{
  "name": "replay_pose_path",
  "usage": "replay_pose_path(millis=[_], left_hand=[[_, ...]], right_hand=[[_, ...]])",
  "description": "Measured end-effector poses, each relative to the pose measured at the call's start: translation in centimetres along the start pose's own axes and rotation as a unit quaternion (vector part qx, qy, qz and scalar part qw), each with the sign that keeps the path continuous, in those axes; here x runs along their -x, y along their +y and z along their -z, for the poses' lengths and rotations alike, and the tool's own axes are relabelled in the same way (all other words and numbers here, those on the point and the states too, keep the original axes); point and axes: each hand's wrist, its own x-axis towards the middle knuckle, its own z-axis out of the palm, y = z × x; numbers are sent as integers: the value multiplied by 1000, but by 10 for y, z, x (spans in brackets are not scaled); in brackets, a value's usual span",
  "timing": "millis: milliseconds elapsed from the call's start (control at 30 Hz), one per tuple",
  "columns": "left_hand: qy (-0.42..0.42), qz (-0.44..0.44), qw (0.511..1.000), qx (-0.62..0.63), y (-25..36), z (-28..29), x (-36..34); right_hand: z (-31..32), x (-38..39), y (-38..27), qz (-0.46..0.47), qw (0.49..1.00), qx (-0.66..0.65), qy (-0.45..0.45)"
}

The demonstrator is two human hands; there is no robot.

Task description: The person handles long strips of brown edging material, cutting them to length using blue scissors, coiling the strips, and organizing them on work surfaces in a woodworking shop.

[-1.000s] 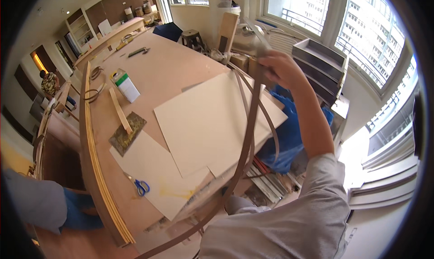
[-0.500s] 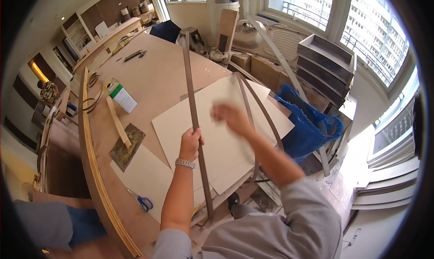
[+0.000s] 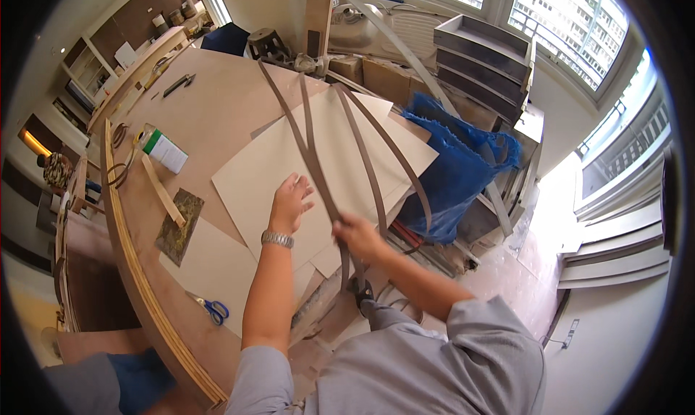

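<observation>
My right hand (image 3: 360,237) is closed around long brown edging strips (image 3: 313,165), which fan apart toward the far side of the table. Just left of it, my left hand (image 3: 291,201) hovers with fingers spread, holding nothing; a metal watch is on that wrist. Below the right hand the strips hang past the table's near edge. Another brown strip (image 3: 394,148) bends in a loop over the cream panels (image 3: 250,172). Blue-handled scissors (image 3: 216,311) lie on a cream sheet (image 3: 217,259) nearer to me.
On the table (image 3: 210,89) are a green-and-white can (image 3: 165,151), a wooden stick (image 3: 162,192) and a dark marbled piece (image 3: 181,227). A blue bag (image 3: 452,169) and stacked dark drawers (image 3: 485,67) stand to the right. A person (image 3: 56,170) is far left.
My left hand has let go of the strip and opened. My right hand has come down toward me and closed on the strips. The view has shifted slightly.
</observation>
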Motion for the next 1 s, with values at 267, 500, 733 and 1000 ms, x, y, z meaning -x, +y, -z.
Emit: replay_pose_path(millis=[267,500,733,1000], left_hand=[[-161,96,981,-45,-72,86,182],[-41,150,985,70,-164,137,339],[38,218,975,-33,-222,142,445],[143,226,963,-30,-291,188,526]], right_hand=[[123,-142,-64,71,964,240,92],[153,-171,6,13,904,394,166],[161,-151,-35,83,810,551,183],[227,114,116,167,820,495,232]])
